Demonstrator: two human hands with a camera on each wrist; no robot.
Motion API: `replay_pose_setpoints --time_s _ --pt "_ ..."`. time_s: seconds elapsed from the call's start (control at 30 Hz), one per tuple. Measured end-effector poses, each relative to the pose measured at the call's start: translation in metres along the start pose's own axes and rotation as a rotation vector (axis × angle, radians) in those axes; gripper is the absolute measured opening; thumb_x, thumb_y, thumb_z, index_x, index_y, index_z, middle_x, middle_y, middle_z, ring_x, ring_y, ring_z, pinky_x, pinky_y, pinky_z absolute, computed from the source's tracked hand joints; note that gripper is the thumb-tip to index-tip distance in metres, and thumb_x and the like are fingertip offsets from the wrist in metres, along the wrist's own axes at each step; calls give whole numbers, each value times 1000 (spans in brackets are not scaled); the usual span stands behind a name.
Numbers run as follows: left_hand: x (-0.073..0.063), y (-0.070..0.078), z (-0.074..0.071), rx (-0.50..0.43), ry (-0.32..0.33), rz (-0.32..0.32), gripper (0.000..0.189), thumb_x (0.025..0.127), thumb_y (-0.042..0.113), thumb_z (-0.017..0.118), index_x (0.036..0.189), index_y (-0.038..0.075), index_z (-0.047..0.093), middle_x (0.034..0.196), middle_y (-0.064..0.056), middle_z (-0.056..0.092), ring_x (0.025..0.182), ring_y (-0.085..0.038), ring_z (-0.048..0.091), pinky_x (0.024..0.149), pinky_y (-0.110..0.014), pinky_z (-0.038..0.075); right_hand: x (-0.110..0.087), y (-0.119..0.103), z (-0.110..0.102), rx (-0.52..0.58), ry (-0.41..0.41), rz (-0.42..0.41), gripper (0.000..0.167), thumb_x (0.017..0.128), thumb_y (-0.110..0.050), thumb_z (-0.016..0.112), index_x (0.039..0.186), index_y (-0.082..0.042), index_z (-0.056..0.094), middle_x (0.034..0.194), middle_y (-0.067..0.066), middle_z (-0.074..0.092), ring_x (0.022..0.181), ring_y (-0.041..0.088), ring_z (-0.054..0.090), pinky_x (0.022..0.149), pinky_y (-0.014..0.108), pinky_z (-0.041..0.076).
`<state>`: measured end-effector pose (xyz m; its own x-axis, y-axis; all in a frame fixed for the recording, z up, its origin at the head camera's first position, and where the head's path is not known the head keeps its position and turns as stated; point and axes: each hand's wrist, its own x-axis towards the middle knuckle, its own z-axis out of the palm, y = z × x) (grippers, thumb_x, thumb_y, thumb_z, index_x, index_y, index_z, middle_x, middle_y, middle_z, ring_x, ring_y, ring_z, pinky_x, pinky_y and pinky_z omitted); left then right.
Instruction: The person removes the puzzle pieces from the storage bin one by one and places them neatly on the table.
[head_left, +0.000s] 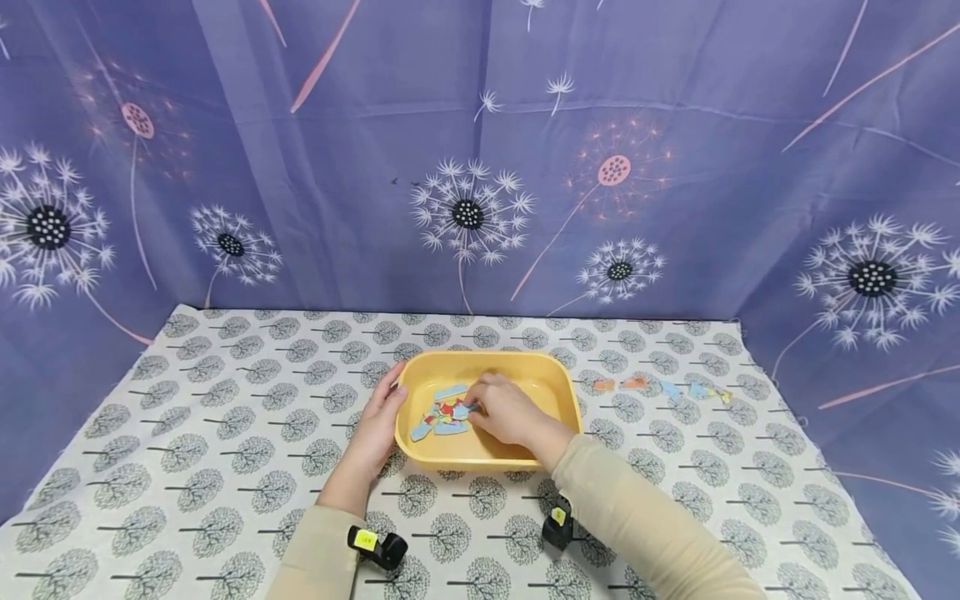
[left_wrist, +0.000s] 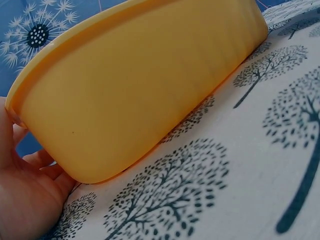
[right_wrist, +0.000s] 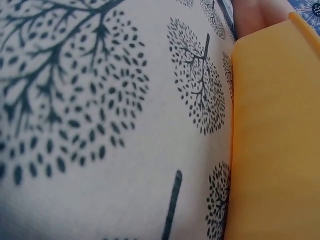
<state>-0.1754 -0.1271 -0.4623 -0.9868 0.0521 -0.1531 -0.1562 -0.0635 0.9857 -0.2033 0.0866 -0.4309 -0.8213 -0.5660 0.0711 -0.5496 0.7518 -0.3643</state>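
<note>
A yellow plastic basin [head_left: 517,457] stands on the cloth-covered table. My left hand [head_left: 381,421] holds its left end, the thumb over the rim and the other fingers against the outside wall, as the left wrist view [left_wrist: 30,185] also shows. Inside the basin, flat puzzle pieces [head_left: 450,427], mostly light blue with red and yellow bits, lie in a loose heap on the left. My right hand [head_left: 510,410] reaches in over the front rim with curled fingers and pinches a light-blue piece at the heap's right side. The hand partly hides that piece. The right wrist view catches only the basin's outer wall [right_wrist: 280,135].
Right of the basin, several pieces lie spaced in a row: orange ones [head_left: 634,382], light-blue ones [head_left: 671,389] and a yellowish one [head_left: 723,395]. A tree-print cloth [head_left: 225,467] covers the table. Behind it hangs a purple dandelion curtain [head_left: 360,208].
</note>
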Motion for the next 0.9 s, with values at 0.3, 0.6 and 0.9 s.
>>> replay_pose_setpoints --time_s 0.3,0.6,0.9 --pt "1 1 0 -1 -7 2 49 101 28 39 149 29 27 151 -11 32 131 -31 43 106 -39 43 -2 -2 -3 97 -11 10 5 84 -8 67 87 -11 64 84 -2 63 83 13 56 81 30 52" --pt "0 1 1 5 -12 -15 49 101 29 39 149 31 26 150 -8 33 131 -28 45 104 -37 45 -6 -1 -5 277 -10 5 4 88 -7 62 91 -6 64 87 1 66 82 13 60 78 24 54" --pt "-1 2 1 -12 -14 -2 50 102 27 39 150 27 25 151 -11 32 131 -31 44 106 -38 43 -8 3 -11 424 31 49 12 88 -7 62 98 -2 66 87 3 66 76 10 56 70 18 52"
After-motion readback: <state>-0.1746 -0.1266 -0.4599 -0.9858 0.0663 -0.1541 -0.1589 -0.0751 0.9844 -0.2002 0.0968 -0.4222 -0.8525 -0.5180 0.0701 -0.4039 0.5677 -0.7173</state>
